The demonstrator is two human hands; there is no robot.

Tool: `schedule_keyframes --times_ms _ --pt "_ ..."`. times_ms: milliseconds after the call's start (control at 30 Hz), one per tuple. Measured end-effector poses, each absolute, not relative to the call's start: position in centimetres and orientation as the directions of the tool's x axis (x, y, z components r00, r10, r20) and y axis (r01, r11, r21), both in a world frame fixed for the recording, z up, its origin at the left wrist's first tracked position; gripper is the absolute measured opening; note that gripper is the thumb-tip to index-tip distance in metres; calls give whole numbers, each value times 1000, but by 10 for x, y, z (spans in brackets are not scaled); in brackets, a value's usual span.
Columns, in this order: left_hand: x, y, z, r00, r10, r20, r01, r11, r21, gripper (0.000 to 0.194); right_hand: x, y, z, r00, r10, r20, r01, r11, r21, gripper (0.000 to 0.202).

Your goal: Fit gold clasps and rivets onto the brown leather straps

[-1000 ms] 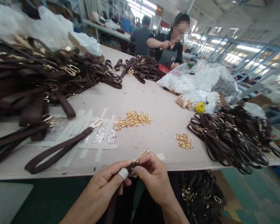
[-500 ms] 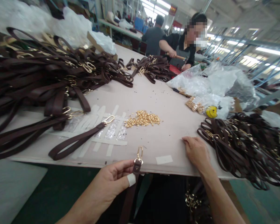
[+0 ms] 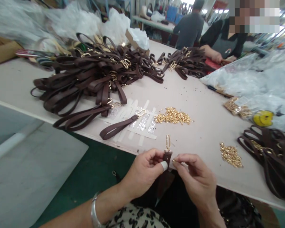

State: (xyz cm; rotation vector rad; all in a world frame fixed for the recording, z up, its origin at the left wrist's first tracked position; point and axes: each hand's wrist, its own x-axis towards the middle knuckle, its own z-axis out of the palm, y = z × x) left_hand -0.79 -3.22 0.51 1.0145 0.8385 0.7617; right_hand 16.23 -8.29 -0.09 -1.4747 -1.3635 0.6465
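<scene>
My left hand point(image 3: 146, 171), with white tape round its thumb, grips a dark brown wrist strap point(image 3: 167, 156) just below its gold clasp point(image 3: 168, 142). The clasp points up at the table's front edge, while the strap's lower part hangs down in shadow. Close to the strap's right side, my right hand point(image 3: 199, 179) pinches a tiny gold stud point(image 3: 173, 160) between thumb and forefinger. The stud's exact shape is too small to tell. On the table beyond lies a pile of small gold pieces point(image 3: 173, 116), and a second gold pile point(image 3: 231, 155) lies at the right.
A single looped strap point(image 3: 118, 127) rests left of centre on taped plastic. A large strap heap point(image 3: 92, 79) covers the left; more straps point(image 3: 270, 161) lie at right. Clear plastic bags point(image 3: 258, 79) and a yellow tape measure point(image 3: 263, 118) are behind. A co-worker point(image 3: 224, 41) stands across.
My right hand has moved left from the tabletop to beside the strap, now with a gold stud in its fingertips. My left hand still holds the strap. The view has swung left.
</scene>
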Motion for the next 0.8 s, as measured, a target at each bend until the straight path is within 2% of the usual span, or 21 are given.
schedule_keyframes --times_ms 133,333,467,567,667,800 --pt "-10 -34 3 449 883 -138 -118 212 970 20 145 -82 -3 175 911 374 523 237 -819 15" --pt "-16 -34 3 414 910 -1 85 -38 996 27 140 -85 6 113 874 472 705 264 -658 16" --pt "-18 -33 6 440 897 48 159 -131 979 31 137 -88 5 158 863 479 701 243 -670 16" --pt "-17 -35 8 462 883 86 160 -178 971 34 132 -89 0 320 855 408 565 173 -807 13" --pt "-17 -38 9 481 867 131 163 -235 958 35 128 -89 -5 471 860 196 262 75 -962 23" --pt "-16 -40 10 495 851 177 207 -314 927 35 132 -91 -15 473 874 -107 -104 -66 -992 42"
